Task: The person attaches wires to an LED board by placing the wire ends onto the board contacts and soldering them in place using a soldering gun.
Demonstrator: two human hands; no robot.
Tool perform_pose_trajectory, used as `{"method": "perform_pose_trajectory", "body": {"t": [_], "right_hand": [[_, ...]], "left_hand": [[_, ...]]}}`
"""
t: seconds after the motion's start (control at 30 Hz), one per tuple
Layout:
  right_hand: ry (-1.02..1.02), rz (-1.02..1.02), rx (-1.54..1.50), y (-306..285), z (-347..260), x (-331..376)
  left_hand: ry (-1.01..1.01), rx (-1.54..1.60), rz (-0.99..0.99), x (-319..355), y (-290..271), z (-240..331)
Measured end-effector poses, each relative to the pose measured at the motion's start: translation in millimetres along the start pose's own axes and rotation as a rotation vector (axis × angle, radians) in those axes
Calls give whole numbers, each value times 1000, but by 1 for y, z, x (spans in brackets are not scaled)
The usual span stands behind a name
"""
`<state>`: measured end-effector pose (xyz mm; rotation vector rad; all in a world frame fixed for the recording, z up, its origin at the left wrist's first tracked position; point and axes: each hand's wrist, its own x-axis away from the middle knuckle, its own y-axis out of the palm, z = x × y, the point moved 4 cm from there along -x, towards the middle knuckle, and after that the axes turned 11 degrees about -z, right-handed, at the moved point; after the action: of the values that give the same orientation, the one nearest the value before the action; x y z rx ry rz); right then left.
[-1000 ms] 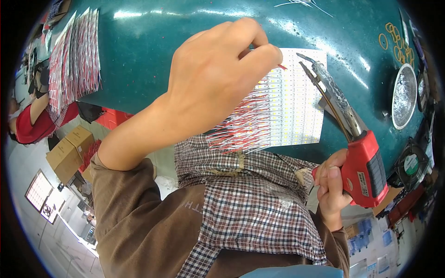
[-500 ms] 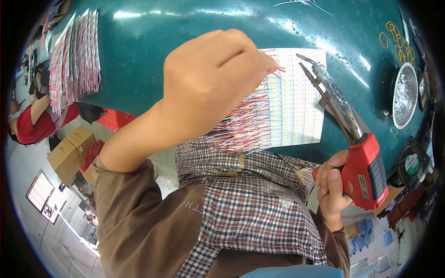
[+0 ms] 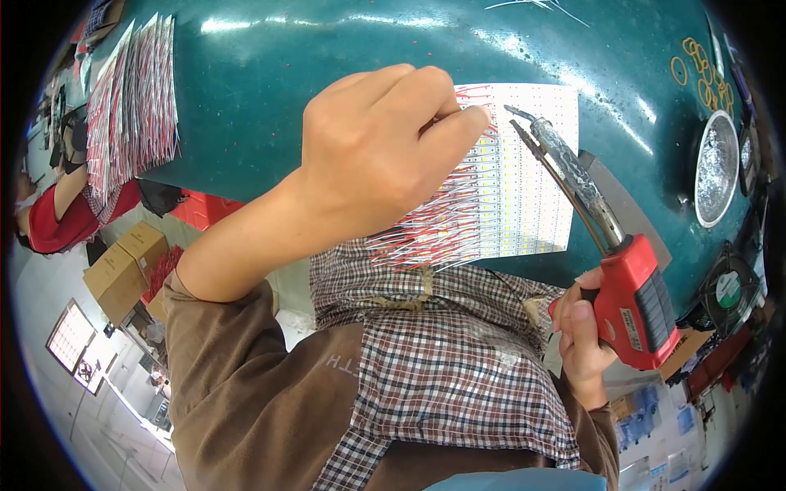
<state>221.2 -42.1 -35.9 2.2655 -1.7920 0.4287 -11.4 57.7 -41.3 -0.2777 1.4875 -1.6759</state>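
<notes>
A white LED circuit board [image 3: 536, 184] with rows of small yellow chips lies on the green table. Red and white wires [image 3: 434, 225] run from its left part in a dense bunch. Over the board's far left side, my left hand [image 3: 381, 151] is closed, thumb and forefinger pinched by a short red wire [image 3: 492, 124]; most of that wire is hidden. My right hand [image 3: 583, 335] grips a red soldering gun [image 3: 634, 307] with a black ribbed handle. Its long metal tip reaches over the board, just right of my left fingertips and apart from them.
A thick stack of wired strips [image 3: 135, 106] lies at the far left. On the right are a round metal dish [image 3: 715, 169], several yellow rubber bands [image 3: 702, 74] and a small fan [image 3: 727, 290]. White wires [image 3: 540, 6] lie at the far edge. A person in red sits at left.
The soldering gun has moved left, bringing its tip nearer my left fingertips. My left hand has turned and dropped slightly toward the board, still pinched.
</notes>
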Motion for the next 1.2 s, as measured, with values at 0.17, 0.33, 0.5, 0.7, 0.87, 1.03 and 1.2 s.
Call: {"method": "perform_pose_trajectory", "body": {"t": [0.17, 0.33, 0.5, 0.7, 0.87, 1.03, 1.2], "right_hand": [[36, -8, 27, 0, 1, 0], [0, -63, 44, -2, 3, -1], [9, -89, 42, -1, 2, -2], [23, -101, 22, -1, 4, -1], [44, -97, 1, 1, 4, 1], [14, -53, 11, -1, 4, 1], [-7, -35, -7, -3, 0, -6]], "left_hand": [[-32, -1, -18, 0, 1, 0], [-47, -39, -46, -1, 2, 0], [-54, -58, -65, -2, 2, 1], [-59, -45, -69, -1, 2, 2], [-64, -42, -59, -1, 2, 4], [-57, -37, -63, -2, 4, 4], [-66, -61, -83, -4, 4, 1]]}}
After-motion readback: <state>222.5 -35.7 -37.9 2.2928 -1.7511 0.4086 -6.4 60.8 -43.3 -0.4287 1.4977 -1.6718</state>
